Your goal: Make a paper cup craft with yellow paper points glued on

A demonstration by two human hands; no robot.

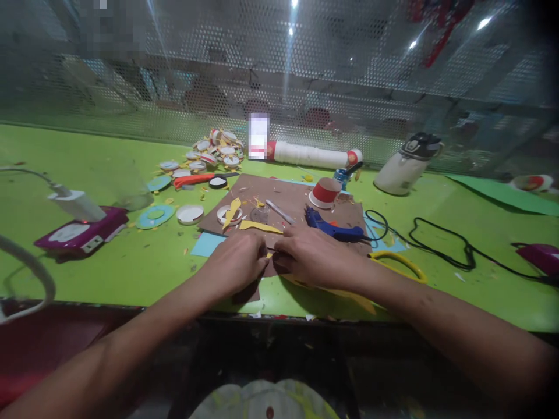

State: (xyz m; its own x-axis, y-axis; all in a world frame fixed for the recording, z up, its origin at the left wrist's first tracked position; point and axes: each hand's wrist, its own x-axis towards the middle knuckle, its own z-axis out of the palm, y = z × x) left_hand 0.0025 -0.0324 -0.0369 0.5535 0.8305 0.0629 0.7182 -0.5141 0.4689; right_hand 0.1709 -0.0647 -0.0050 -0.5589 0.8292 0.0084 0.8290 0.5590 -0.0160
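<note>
Over the near edge of a brown board (244,189), my left hand (244,259) and my right hand (308,253) meet with their fingers closed in pinches. A small yellow piece (269,255) shows between the fingertips; the fingers hide most of it. Just beyond them lie a yellow paper strip (259,226) and a pen-like silver tool (280,212). A blue glue gun (334,226) rests past my right hand. Below that hand, a larger yellow paper piece (351,298) sticks out. Another yellow cutout (232,213) lies across a white round lid (224,216).
A red paper cup (325,193) stands upside down on the board. Orange-handled scissors (196,180), blue rings (156,216) and a heap of round pieces (218,150) are to the left. A purple power strip (82,233), black cable (437,256) and kettle (406,166) occupy the sides.
</note>
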